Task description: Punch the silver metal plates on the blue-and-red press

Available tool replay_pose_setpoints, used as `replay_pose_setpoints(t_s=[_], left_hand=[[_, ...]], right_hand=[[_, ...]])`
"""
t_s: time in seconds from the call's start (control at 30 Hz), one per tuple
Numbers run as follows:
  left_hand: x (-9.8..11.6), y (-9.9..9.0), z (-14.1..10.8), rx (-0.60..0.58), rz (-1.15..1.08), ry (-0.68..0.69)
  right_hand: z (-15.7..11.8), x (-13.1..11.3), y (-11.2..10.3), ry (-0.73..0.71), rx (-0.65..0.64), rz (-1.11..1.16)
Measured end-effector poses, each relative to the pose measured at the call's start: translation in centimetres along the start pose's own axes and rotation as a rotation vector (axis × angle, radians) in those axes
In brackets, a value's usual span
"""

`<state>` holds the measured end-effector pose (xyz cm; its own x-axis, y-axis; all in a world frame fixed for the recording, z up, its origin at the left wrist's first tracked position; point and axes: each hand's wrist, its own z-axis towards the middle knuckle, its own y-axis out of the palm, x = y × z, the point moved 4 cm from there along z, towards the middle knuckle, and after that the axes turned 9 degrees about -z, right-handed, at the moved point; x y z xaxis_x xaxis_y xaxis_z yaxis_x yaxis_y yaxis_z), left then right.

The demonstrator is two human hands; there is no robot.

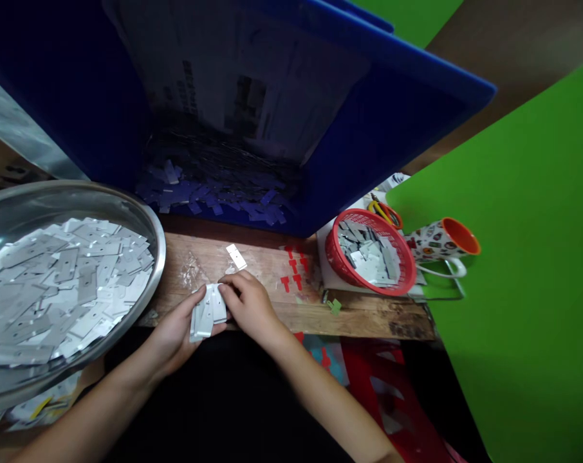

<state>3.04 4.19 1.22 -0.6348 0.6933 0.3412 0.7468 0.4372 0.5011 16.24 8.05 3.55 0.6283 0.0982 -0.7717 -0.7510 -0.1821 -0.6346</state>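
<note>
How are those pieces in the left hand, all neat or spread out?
Spread out a little: the metal pieces in the left hand overlap unevenly at different angles, showing several separate edges.

A wooden board (363,318) crosses the middle of the frame. On it, near the centre, lies one silvery plate (236,256); to the left are clear scraps (191,270), to the right several red pieces (293,266), then a green piece (334,307).
</note>
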Motion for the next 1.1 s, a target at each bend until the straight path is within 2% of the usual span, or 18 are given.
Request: replay_pose_setpoints(t_s=[0.07,0.13,0.2,0.27,0.37,0.47,0.57,0.63,0.73,0.8,0.83,0.9,0.97,1.0,1.07,1.1], left_hand=[[0.0,0.2,0.0,-0.004,0.024,-0.019],[0.1,0.6,0.3,-0.01,0.032,0.039],[0.5,1.5,0.5,-0.018,0.048,0.191],[0.9,2.8,0.6,-0.051,0.157,0.394],[1.4,5.1,0.2,-0.079,0.525,0.749],[2.0,6.8,0.1,-0.095,0.873,1.065],[2.3,7.7,0.8,-0.171,1.057,1.204],[2.2,7.7,1.5,-0.207,1.078,1.172],[1.2,7.7,2.2,-0.263,1.071,1.0],[0.4,7.6,2.2,-0.32,1.056,0.938],[0.3,7.5,2.0,-0.34,1.051,0.94],[0.5,7.0,1.8,-0.335,1.103,0.994],[1.3,5.9,2.0,-0.272,1.215,1.067],[1.7,5.2,2.2,-0.237,1.268,1.091],[2.5,3.5,2.8,-0.187,1.342,1.116],[2.8,2.7,3.1,-0.172,1.366,1.125]], right_hand=[[-0.1,0.7,0.3,0.079,0.052,0.151],[-0.6,1.4,1.0,0.225,0.105,0.416],[-1.4,1.6,2.3,0.385,0.121,0.756],[-1.8,0.8,3.5,0.457,0.105,1.084],[-1.4,-1.1,3.7,0.393,0.139,1.37],[-1.2,-2.3,2.3,0.341,0.212,1.474],[-1.8,-2.7,0.7,0.302,0.254,1.503],[-2.5,-2.8,0.2,0.299,0.238,1.497],[-3.3,-2.3,-0.3,0.356,0.218,1.42],[-3.6,-1.4,-1.8,0.376,0.258,1.29],[-3.7,-0.8,-3.4,0.366,0.296,1.179],[-3.9,0.8,-8.0,0.308,0.429,0.821],[-4.5,2.2,-14.2,0.22,0.688,0.252],[-4.7,2.8,-16.9,0.196,0.767,-0.014],[-4.6,3.9,-20.3,0.205,0.782,-0.379],[-4.4,4.3,-21.1,0.209,0.761,-0.498]])
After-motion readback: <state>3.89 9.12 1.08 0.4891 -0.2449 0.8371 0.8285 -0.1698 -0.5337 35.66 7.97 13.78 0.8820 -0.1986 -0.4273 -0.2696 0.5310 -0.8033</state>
